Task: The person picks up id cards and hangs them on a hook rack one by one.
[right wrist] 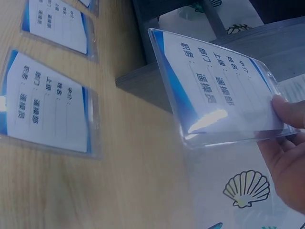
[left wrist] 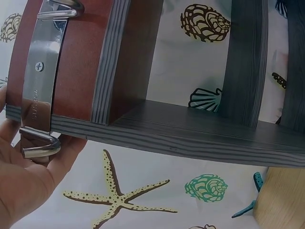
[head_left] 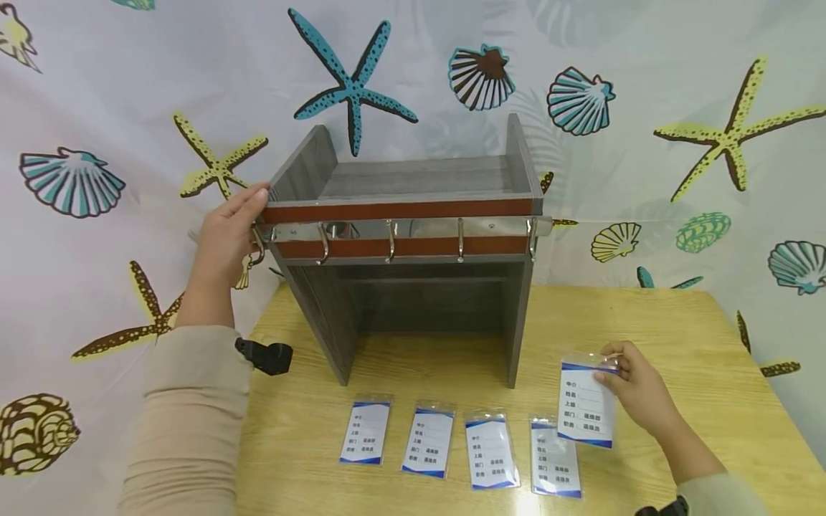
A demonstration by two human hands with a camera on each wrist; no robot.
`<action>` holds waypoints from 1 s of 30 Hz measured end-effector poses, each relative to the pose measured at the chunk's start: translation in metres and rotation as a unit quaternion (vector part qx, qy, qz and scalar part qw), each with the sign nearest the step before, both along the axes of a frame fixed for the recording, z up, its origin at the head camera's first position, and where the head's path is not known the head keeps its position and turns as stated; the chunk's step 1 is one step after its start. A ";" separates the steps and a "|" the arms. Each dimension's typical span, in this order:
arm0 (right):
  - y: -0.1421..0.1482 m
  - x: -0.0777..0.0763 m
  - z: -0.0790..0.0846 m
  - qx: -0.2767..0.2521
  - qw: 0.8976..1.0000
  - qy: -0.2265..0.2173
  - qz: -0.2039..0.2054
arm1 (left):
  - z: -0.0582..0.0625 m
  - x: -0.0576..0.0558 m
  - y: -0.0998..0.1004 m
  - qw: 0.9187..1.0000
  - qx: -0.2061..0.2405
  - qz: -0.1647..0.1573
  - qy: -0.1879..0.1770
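Observation:
My left hand point(head_left: 227, 233) grips the left end of a grey wooden shelf point(head_left: 413, 179), fingers around the corner beside the end hook point(left wrist: 40, 145). A metal rail point(head_left: 413, 228) with several hooks runs along the shelf's red-brown front. My right hand point(head_left: 639, 390) pinches the top edge of an ID badge point(head_left: 586, 408) in a clear plastic sleeve, between thumb and fingers. In the right wrist view the held badge point(right wrist: 217, 90) is tilted, its printed side showing. It overlaps the rightmost badge lying on the table point(head_left: 556, 469) in the head view.
More sleeved badges lie in a row in front of the shelf: one at the left point(head_left: 366, 433), then another point(head_left: 429, 444), then a third point(head_left: 490, 451). The shelf stands on a yellow wooden table point(head_left: 619, 315). A white cloth point(head_left: 413, 136) with starfish and shells hangs behind.

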State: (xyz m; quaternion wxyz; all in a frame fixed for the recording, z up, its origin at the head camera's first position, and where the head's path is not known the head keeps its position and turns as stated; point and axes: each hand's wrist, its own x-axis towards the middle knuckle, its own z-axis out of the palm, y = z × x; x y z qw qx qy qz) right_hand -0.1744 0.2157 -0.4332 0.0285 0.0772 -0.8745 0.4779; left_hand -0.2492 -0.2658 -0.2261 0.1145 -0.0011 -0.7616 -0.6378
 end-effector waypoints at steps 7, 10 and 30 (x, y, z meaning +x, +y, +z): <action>-0.018 -0.005 0.021 -0.028 0.999 0.038 0.008 | -0.001 -0.002 -0.001 1.000 0.013 0.012 0.006; -0.025 -0.005 0.028 -0.033 0.998 0.052 0.008 | -0.002 -0.003 -0.003 1.000 0.022 0.007 0.003; -0.053 -0.013 0.077 -0.095 0.988 0.124 0.017 | -0.005 -0.001 -0.001 1.000 0.024 0.006 0.015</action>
